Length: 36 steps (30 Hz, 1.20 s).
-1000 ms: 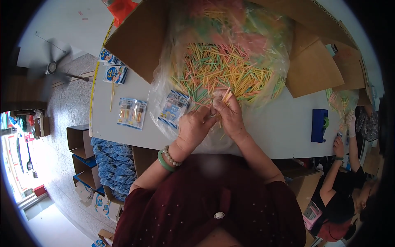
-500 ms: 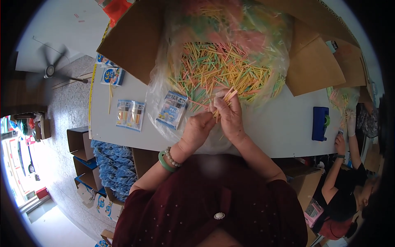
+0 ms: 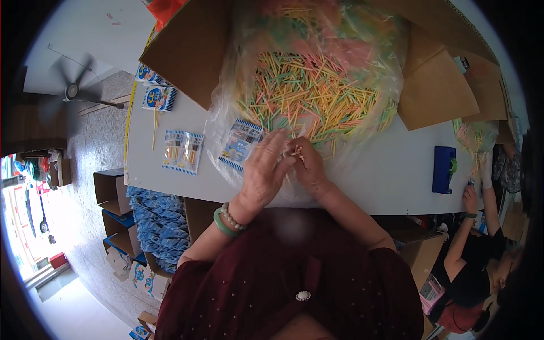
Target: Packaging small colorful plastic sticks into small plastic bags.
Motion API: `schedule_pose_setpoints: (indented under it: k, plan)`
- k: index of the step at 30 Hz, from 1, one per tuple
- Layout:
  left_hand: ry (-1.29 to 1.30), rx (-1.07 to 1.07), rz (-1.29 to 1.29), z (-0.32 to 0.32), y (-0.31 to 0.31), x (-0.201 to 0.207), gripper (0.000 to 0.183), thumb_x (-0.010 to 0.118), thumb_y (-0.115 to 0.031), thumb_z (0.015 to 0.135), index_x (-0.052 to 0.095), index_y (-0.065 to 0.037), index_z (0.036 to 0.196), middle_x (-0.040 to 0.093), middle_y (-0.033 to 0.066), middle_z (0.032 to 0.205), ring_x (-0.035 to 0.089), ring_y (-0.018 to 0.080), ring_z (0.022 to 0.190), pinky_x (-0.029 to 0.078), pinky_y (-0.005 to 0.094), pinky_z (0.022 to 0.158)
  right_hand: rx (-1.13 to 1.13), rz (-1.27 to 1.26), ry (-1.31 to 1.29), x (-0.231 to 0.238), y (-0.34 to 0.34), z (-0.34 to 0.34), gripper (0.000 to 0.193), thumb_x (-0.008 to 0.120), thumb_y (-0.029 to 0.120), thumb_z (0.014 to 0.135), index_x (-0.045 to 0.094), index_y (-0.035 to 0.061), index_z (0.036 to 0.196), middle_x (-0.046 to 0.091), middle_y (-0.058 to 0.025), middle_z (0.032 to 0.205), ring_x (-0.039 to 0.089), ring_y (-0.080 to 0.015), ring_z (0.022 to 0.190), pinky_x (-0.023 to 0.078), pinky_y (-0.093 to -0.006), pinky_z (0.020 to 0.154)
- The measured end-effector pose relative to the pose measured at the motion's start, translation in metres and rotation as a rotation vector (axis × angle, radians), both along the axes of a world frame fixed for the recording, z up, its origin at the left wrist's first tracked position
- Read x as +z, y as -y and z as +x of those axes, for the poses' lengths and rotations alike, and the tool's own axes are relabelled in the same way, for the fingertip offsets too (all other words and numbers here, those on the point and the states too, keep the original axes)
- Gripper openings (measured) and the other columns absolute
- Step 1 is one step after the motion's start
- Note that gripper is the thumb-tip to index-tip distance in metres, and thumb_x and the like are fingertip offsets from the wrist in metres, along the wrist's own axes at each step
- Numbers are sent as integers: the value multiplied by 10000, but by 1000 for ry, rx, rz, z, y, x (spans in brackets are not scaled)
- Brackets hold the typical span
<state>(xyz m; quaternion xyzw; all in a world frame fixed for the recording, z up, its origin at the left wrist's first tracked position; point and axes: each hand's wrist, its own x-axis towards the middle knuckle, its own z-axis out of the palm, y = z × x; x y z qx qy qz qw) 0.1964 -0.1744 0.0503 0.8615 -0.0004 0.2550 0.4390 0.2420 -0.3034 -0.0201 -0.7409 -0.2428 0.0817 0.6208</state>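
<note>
My right hand (image 3: 311, 169) is closed round a small bundle of thin pastel candy sticks (image 3: 298, 152), with their ends showing above the fist. My left hand (image 3: 260, 175), fingers stretched out, is beside the bundle. Beyond both hands lies a heap of pink, yellow and green candy sticks (image 3: 326, 93) on a clear plastic bag (image 3: 218, 122). A blue and white packet (image 3: 242, 141) lies partly behind my left fingers. Farther left, a clear-windowed double packet (image 3: 183, 152) holds several sticks.
Cardboard flaps (image 3: 187, 54) flank the heap. More blue packets (image 3: 159, 98) lie at the table's far left. On the right stand a blue tape dispenser (image 3: 443, 170) and a co-worker's arm (image 3: 460, 232). A box of blue packets (image 3: 158, 224) sits below the table edge.
My left hand has let go of the bundle and opened, its fingers now extended. The right hand has turned and lowered slightly, still gripping the sticks, which now show end-on.
</note>
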Motion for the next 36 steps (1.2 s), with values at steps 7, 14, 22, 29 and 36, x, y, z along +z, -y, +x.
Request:
schedule_pose_setpoints:
  k: [7, 14, 22, 29, 36]
  plan:
    - [-83, -149, 29, 3, 5, -24, 307, 620, -8, 845, 610, 20, 1150, 600, 196, 1209, 589, 356, 1118, 463, 388, 962, -48, -63, -84, 6, -1, -4, 230, 576, 53, 818, 534, 22, 1042, 591, -170, 940, 595, -339, 903, 464, -407, 800]
    - [-114, 6, 419, -4, 8, -2, 106, 635, -52, 835, 620, -15, 933, 656, 151, 895, 644, 339, 822, 511, 419, 715, -9, -138, 346, -13, 1, -1, 232, 592, 44, 798, 542, 22, 1024, 571, -150, 906, 570, -355, 833, 469, -396, 746]
    - [-162, -53, 181, -10, -14, -15, 122, 542, -86, 902, 573, -58, 788, 577, 79, 699, 550, 238, 543, 410, 349, 476, -79, -98, 453, -6, -5, 0, 212, 535, 51, 877, 526, 4, 1083, 576, -173, 954, 588, -328, 856, 477, -374, 746]
    - [-523, 4, -1149, 0, -9, -22, 260, 472, -256, 1003, 558, -84, 828, 417, -42, 547, 320, 47, 446, 266, 211, 420, 4, 248, -280, 21, -3, 10, 194, 523, 100, 946, 504, 7, 1115, 549, -51, 940, 537, -126, 872, 440, -265, 763]
    - [-449, -65, -669, -4, 0, -46, 200, 520, -259, 968, 600, -76, 978, 474, 26, 543, 430, 191, 428, 330, 280, 417, -28, 195, -108, 21, -1, 0, 120, 575, 59, 900, 502, 15, 985, 585, -102, 916, 573, -193, 834, 466, -311, 718]
